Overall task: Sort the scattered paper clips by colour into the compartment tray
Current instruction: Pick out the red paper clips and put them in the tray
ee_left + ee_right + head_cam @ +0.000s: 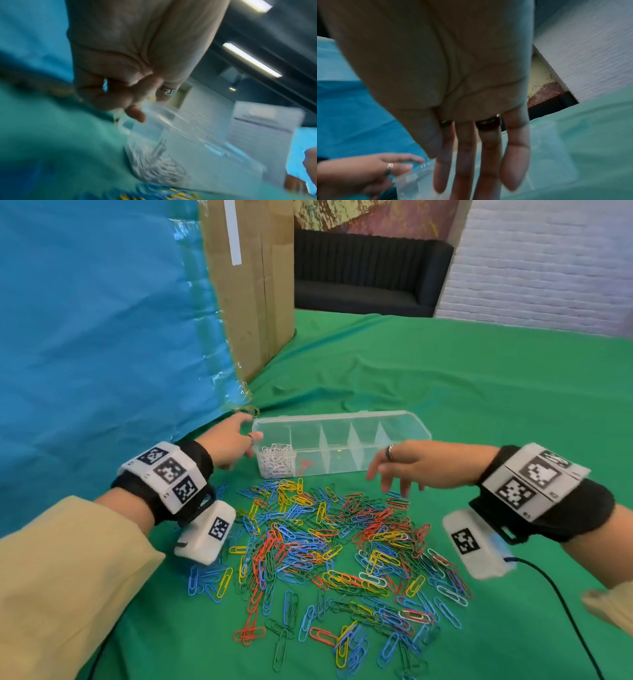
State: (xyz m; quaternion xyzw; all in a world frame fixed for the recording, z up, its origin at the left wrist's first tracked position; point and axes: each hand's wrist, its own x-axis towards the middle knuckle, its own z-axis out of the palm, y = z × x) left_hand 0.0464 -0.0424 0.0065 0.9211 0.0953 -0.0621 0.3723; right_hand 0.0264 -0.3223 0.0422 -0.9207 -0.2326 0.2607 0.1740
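Observation:
A clear compartment tray [404,419] lies on the green cloth behind a wide pile of mixed coloured paper clips [335,542]. Its leftmost compartment holds white clips [277,462], and a red clip [305,465] lies in the one beside it. My left hand [236,440] is at the tray's left end, fingers loosely extended and touching its corner, holding nothing. The blurred left wrist view shows a fingertip [137,115] at the tray rim [171,121]. My right hand [400,467] hovers over the tray's front right, fingers [467,155] straight, spread and empty.
A tall cardboard box [250,285] and a blue plastic sheet [102,337] stand close on the left behind the tray. A black cable [565,611] trails over the green cloth [496,371] at the right. A black sofa [370,275] sits beyond the table.

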